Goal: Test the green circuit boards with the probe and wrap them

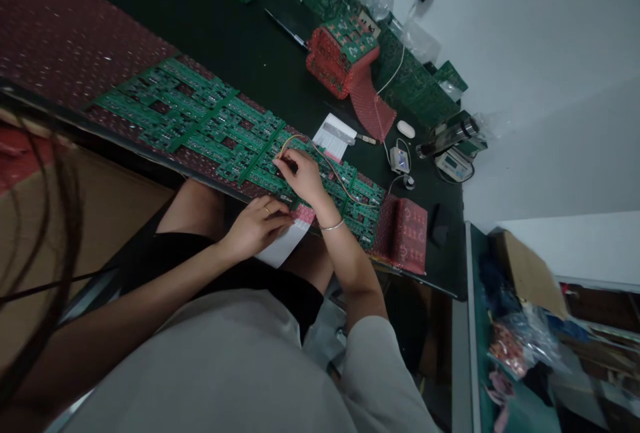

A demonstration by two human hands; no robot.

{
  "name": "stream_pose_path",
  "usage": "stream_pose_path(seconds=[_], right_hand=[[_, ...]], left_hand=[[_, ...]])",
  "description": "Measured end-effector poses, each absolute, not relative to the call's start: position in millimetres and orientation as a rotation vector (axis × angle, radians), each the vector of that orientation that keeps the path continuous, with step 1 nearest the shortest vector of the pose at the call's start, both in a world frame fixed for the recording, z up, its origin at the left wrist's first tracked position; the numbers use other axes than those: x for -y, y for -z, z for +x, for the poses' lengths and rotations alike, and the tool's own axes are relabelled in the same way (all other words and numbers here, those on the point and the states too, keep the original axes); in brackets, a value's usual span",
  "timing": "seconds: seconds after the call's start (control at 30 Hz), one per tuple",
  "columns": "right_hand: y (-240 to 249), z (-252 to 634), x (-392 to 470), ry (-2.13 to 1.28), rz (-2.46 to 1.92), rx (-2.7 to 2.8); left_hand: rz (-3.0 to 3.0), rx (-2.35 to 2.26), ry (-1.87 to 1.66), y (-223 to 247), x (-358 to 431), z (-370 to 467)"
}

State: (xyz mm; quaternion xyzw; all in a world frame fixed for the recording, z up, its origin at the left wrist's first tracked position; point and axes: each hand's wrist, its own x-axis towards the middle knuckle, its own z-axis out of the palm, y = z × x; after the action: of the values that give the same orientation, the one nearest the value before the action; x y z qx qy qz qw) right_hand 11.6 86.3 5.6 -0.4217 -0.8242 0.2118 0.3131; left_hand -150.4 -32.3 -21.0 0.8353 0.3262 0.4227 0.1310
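Circuit boards (200,110) lie beneath the right hand (300,176), pinched on a thin wire (344,187); the left hand (255,225) touches white paper (284,250), grip unclear.

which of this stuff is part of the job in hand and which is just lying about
Likely part of the job:
thin wires, apparently pinched by the right hand
green circuit boards
white sheet by the left hand

Likely just lying about:
white oval object
clear bottle
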Motion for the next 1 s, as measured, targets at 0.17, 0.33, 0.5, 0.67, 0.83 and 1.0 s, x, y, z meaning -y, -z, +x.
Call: stream_pose_path(seconds=[0.17,0.33,0.5,0.67,0.83,1.0], right_hand=[[-3,12,-88,-0.528,-1.131,2.183],[-2,11,-88,-0.523,-1.144,2.206],[-7,10,-86,-0.513,-1.144,2.163],[-11,24,-95,-0.488,-1.135,1.886],[-1,33,-106,-0.53,-1.272,1.752],[3,32,-106,-0.526,-1.267,1.761]], left_hand=[[2.433,-1.0,-1.118,23,37,-148],[2.303,-1.116,-0.965,4,36,-153],[2.072,-1.455,-1.149,-17,-14,-182],[2.028,-1.556,-0.951,-20,-89,-193],[2.071,-1.651,-0.856,-10,-123,-172],[2.079,-1.714,-0.829,-2,-121,-165]])
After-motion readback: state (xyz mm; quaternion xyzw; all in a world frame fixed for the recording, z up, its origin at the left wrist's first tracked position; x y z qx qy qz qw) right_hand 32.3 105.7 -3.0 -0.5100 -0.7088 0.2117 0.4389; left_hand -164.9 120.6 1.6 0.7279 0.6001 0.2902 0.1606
